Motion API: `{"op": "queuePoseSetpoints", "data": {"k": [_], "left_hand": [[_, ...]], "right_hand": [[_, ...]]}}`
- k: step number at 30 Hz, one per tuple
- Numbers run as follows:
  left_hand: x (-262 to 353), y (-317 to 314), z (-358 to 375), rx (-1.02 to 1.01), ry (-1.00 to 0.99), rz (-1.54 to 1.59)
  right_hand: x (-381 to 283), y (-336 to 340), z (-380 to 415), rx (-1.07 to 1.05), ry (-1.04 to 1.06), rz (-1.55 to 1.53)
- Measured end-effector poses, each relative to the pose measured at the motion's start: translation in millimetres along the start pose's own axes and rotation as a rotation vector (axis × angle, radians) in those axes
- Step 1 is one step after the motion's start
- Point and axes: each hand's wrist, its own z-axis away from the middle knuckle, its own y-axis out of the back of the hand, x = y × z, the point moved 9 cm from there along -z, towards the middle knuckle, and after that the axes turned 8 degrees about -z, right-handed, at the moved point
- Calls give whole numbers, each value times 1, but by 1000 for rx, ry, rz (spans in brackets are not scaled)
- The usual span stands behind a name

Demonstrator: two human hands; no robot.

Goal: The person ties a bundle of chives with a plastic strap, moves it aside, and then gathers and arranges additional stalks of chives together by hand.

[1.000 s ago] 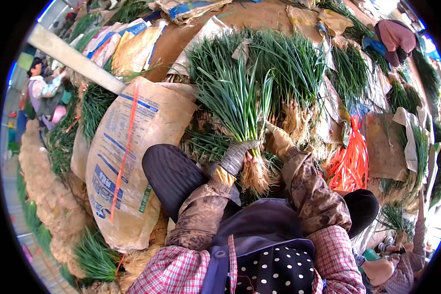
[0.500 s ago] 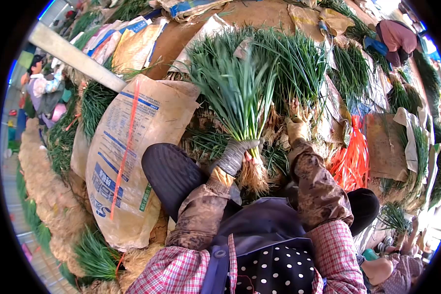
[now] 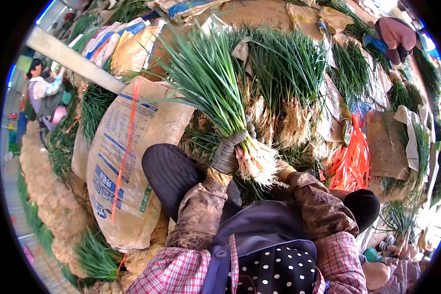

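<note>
My left hand, in a grey glove, is closed around a bunch of green onions just above the roots. The leaves point up and to the left, and the pale roots hang toward the lower right. My right hand, in a tan glove, is just right of those roots; its fingers are largely hidden behind them, so its grip cannot be made out. Beyond both hands, more green onions lie in a row with their roots toward me.
A printed sack lies on my left beside my knee. Red plastic strips lie on the right. A beam crosses the upper left. One person is at the far left, another bends at the upper right.
The held bunch has tilted left, its roots swinging right and its leaves no longer over the row. My right hand has moved back from the row toward me, beside the bunch's roots.
</note>
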Motion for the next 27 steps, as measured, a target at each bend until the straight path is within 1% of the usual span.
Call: {"op": "queuePoseSetpoints", "data": {"k": [1, 2, 5, 6, 7, 9, 10, 11, 12, 14, 15, 16, 17, 18, 19, 20, 22, 23, 24, 25, 26, 27], "left_hand": [[-2, -1, 3, 30, 17, 10], [-4, 3, -1, -3, 0, -11], [-10, 6, 4, 75, 61, -17], [-14, 11, 4, 88, 74, -39], [-18, 15, 4, 101, 88, -61], [-32, 28, 9, 151, 203, -140], [-38, 33, 11, 179, 259, -181], [-30, 28, 12, 195, 258, -329], [-30, 30, 12, 212, 263, -352], [-31, 35, 12, 246, 273, -392], [-34, 38, 10, 250, 291, -332], [-35, 49, 9, 312, 253, -376], [-39, 63, 7, 372, 216, -420], [-41, 74, 6, 431, 177, -465], [-48, 89, 7, 521, 185, -372], [-42, 90, 10, 558, 192, -464], [-37, 83, 11, 508, 204, -481], [-45, 87, 7, 444, 297, -532], [-41, 70, 8, 413, 290, -469], [-46, 74, 7, 405, 303, -480], [-50, 79, 7, 396, 316, -494], [-47, 74, 9, 424, 330, -526]], "right_hand": [[16, 4, -13, 25, -61, -101], [31, 8, -26, 56, -119, -203], [-11, 75, -33, 228, -5, -757], [-43, 103, -27, 280, 76, -842], [-59, 117, -27, 358, 32, -953], [-81, 138, -33, 415, 77, -1215], [-111, 151, -26, 380, 96, -1334], [-108, 147, -34, 449, -22, -1520], [-103, 143, -44, 484, 18, -1585], [-87, 130, -42, 628, -220, -1574], [-69, 117, -55, 633, -230, -1496], [-51, 102, -66, 639, -242, -1418], [-57, 101, -49, 572, -346, -1076], [-57, 104, -43, 585, -337, -646], [-49, 84, -44, 400, -462, -420], [-47, 66, -41, 195, -542, -183], [-46, 30, -30, 24, -356, -73], [-46, 12, -22, -50, -257, -26], [-42, 18, -38, 95, -294, -17], [-19, 30, -34, 255, -427, -36], [-49, 80, -9, 419, -556, -58], [-43, 98, -11, 472, -633, -56]]}}
